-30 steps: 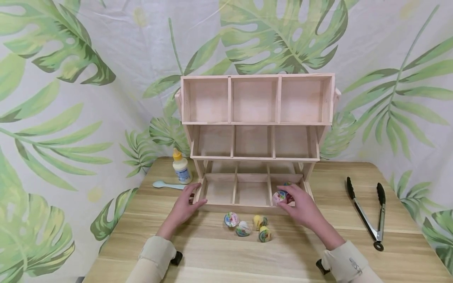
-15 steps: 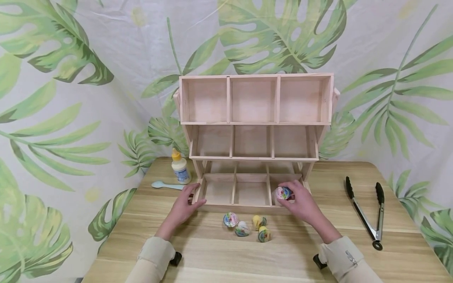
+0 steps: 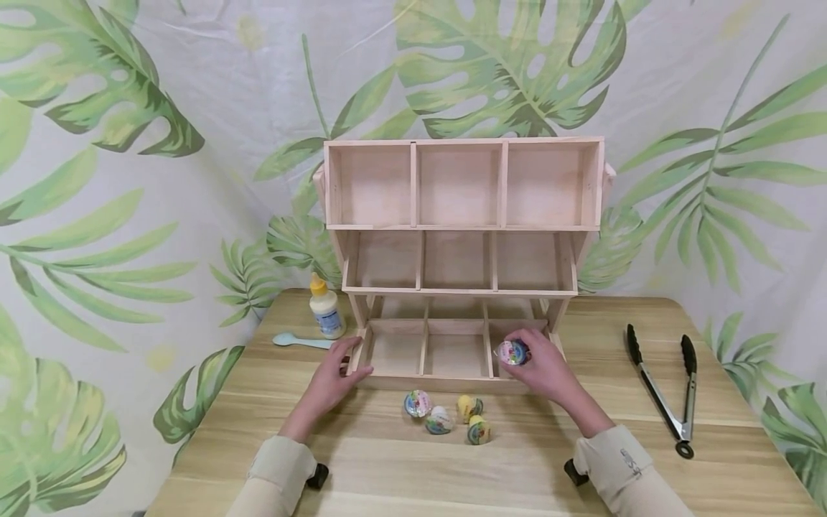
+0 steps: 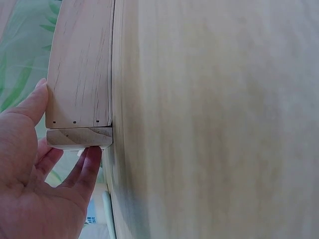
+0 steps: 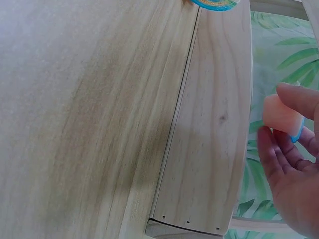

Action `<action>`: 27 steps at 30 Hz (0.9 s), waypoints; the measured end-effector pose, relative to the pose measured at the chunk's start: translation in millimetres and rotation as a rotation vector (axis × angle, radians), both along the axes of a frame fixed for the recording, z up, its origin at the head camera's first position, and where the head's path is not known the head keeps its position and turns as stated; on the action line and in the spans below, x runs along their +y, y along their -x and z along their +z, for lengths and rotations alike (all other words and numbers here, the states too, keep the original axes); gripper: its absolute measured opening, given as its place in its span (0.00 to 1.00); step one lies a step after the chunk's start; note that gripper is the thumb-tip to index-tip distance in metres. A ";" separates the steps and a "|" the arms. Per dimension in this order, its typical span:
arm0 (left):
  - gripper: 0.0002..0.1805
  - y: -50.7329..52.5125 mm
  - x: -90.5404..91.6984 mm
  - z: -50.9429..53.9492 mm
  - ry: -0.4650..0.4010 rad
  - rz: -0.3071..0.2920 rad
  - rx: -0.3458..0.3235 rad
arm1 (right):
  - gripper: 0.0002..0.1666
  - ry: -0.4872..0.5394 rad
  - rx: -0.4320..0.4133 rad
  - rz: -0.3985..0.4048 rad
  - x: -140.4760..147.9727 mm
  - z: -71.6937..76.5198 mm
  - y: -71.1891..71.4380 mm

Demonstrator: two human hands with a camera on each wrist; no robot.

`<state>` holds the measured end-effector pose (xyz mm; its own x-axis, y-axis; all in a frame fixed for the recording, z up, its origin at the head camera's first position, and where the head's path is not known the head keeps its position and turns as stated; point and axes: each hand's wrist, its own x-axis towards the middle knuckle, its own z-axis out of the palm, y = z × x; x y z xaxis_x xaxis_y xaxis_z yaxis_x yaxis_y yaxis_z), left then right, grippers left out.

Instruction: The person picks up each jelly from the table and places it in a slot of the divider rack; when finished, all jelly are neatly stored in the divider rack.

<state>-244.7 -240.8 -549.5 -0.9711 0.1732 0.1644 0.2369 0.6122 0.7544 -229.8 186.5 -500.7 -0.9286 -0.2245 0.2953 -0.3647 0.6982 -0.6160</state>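
A pale wooden rack [image 3: 460, 291] with three tiers of compartments stands on the table. My left hand [image 3: 332, 377] grips the left front corner of its bottom tier; in the left wrist view the thumb lies on one edge of the board [image 4: 82, 64] and the fingertips on its end. My right hand [image 3: 545, 368] pinches a small jelly cup [image 3: 512, 352] over the bottom right compartment. Its pinkish body [image 5: 280, 114] shows in the right wrist view. Before the rack lie two pale jelly cups, one lid up [image 3: 417, 403], one tipped [image 3: 439, 421], and two yellow jelly cups [image 3: 479, 430].
Left of the rack stand a glue-like bottle [image 3: 326, 314] with a yellow cap and, lying beside it, a light blue spoon [image 3: 300, 340]. Black-tipped tongs [image 3: 665, 395] lie spread on the right of the table [image 3: 413, 481]. A leaf-patterned cloth [image 3: 161, 215] hangs behind.
The jelly cup in my right hand has turned, its printed lid now facing more toward the head camera. My left hand stays on the rack's corner. The head view has shifted slightly.
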 end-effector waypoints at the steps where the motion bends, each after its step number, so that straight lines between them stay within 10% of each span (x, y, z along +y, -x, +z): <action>1: 0.38 0.1 -0.1 -0.2 -0.003 -0.001 0.002 | 0.23 -0.001 -0.010 0.000 -0.4 -0.5 1.1; 27: 0.38 -1.5 0.0 2.3 -0.006 -0.010 0.003 | 0.22 -0.152 -0.047 0.114 5.8 -20.6 32.6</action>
